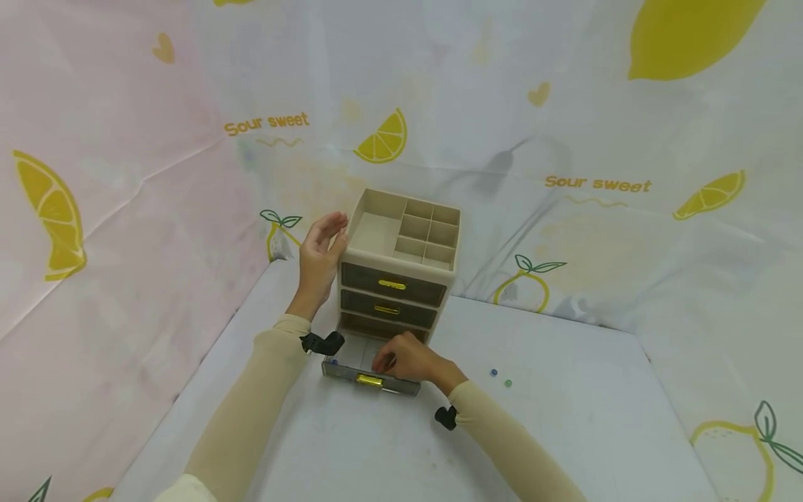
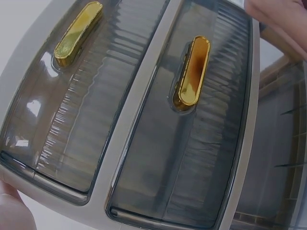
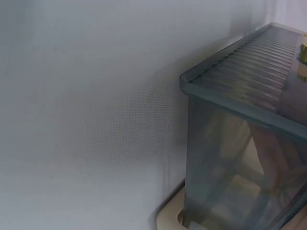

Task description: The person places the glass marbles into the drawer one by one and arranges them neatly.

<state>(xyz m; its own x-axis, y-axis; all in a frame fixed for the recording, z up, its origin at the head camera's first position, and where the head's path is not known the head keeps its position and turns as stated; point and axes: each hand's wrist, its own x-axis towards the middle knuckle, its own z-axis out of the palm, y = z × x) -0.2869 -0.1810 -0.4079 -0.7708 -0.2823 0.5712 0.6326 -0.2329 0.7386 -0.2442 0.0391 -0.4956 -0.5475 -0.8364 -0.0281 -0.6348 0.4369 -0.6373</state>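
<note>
A beige desktop organizer (image 1: 375,235) with smoky clear drawers and gold handles stands on the white table. My left hand (image 1: 321,252) rests against its upper left side, fingers fairly straight. The bottom drawer (image 1: 400,386) is pulled out toward me, and my right hand (image 1: 410,358) reaches down into it with bent fingers. Whether those fingertips pinch anything is hidden. A small blue piece (image 1: 334,362) lies in the drawer's left front corner. In the right wrist view, the drawer's clear side wall (image 3: 216,139) fills the right side.
To the right of the organizer, a small blue piece (image 1: 493,373) and a small green piece (image 1: 508,383) lie on the table (image 1: 564,425). Two upper drawers (image 2: 158,158) are closed. A lemon-print cloth (image 1: 439,84) hangs behind and at the sides.
</note>
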